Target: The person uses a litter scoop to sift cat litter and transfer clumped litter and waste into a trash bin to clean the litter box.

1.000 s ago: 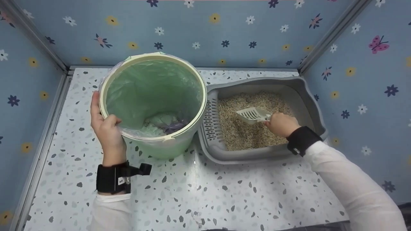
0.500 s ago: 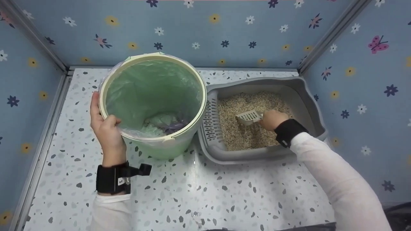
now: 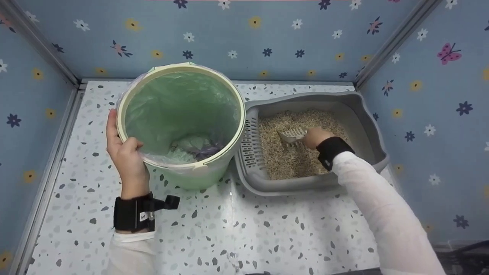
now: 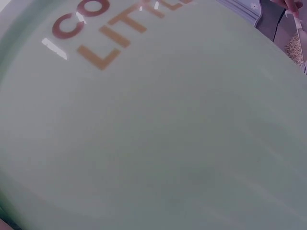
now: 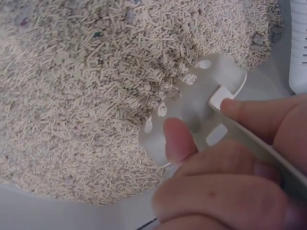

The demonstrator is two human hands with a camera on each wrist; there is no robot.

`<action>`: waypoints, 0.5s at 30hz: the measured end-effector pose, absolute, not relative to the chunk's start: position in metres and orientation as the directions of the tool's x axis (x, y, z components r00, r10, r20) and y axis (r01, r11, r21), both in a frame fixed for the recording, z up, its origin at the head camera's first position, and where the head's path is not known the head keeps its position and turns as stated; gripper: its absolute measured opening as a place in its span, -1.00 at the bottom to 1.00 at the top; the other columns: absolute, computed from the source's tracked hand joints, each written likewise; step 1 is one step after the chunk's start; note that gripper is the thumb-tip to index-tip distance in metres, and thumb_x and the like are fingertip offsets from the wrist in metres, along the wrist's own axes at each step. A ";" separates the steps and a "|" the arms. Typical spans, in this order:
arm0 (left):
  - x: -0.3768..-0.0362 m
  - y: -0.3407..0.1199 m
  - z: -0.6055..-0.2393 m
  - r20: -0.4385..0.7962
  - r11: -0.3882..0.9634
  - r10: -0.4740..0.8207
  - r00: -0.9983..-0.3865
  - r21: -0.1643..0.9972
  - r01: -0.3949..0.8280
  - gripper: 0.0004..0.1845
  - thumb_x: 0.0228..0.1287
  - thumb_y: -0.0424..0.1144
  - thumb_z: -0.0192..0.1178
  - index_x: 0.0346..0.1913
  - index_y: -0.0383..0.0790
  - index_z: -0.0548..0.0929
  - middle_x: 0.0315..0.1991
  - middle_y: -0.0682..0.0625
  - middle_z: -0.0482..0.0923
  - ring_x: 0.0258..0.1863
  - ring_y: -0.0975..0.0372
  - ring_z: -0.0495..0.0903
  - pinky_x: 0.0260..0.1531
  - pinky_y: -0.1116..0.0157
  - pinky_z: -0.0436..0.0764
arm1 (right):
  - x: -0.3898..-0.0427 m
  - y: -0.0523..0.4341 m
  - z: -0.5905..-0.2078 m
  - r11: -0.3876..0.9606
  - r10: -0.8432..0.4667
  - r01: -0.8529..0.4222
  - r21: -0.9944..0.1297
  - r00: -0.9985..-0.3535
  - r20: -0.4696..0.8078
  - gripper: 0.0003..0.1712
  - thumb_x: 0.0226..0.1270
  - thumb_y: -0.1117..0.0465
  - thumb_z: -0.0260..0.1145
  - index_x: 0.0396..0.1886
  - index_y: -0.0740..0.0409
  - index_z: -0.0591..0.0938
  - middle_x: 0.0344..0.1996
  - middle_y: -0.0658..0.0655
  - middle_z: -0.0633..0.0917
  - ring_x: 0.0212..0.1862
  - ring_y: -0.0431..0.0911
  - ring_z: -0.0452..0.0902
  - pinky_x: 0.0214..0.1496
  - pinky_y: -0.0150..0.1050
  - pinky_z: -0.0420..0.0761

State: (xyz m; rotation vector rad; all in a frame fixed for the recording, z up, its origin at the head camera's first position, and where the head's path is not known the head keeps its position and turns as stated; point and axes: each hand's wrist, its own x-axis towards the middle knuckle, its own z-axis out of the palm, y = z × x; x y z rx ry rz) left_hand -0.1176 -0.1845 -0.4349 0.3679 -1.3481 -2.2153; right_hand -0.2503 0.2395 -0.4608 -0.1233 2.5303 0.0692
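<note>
My right hand grips the handle of a pale slotted litter scoop, with fingers curled round it. In the right wrist view the front of the scoop meets the pellet litter. This litter lies in a grey litter box. My left hand holds the left rim of a green trash bin, its thumb over the rim and its fingers along the outside. A clear liner covers the bin's inside, and crumpled green and purple bags lie at the bottom. The bin's printed wall fills the left wrist view.
The bin stands against the box's slotted left end. Both rest on a white speckled surface. Blue flowered panels rise at the back and both sides. A dark cable lies at lower right.
My right hand has moved left and slightly up with the scoop, whose front has tipped down into the litter. The left hand and the bin have stayed in place.
</note>
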 end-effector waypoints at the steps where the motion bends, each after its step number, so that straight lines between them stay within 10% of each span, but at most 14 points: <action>1: -0.117 -0.185 -0.435 0.040 -0.365 -0.558 -0.829 0.885 0.288 -0.03 -0.17 -0.73 -0.38 0.46 -0.12 0.12 0.44 0.03 0.11 0.40 0.20 0.17 0.33 0.13 0.25 | -0.252 0.238 -0.462 0.994 -0.074 -0.107 0.023 -0.814 -0.576 -0.52 0.43 0.11 -0.07 -0.09 0.42 0.60 0.00 0.48 0.55 -0.20 0.16 0.55 -0.08 0.13 0.57; 9: -0.117 -0.185 -0.434 0.048 -0.371 -0.568 -0.821 0.876 0.308 -0.04 -0.18 -0.70 -0.39 0.45 -0.14 0.13 0.43 0.02 0.13 0.38 0.21 0.19 0.34 0.12 0.24 | -0.263 0.237 -0.472 0.998 -0.029 0.007 -0.056 -0.801 -0.598 -0.66 0.34 0.21 -0.07 -0.29 0.35 0.58 -0.35 0.20 0.49 -0.53 -0.11 0.25 -0.48 -0.30 0.34; 15: -0.117 -0.184 -0.434 0.044 -0.375 -0.569 -0.821 0.875 0.307 -0.04 -0.18 -0.71 -0.40 0.46 -0.14 0.13 0.43 0.02 0.13 0.38 0.19 0.19 0.33 0.11 0.25 | -0.267 0.234 -0.479 1.000 -0.001 0.004 -0.008 -0.791 -0.612 -0.48 0.45 0.11 -0.10 0.06 0.47 0.53 0.06 0.40 0.53 -0.31 0.02 0.40 -0.22 -0.15 0.48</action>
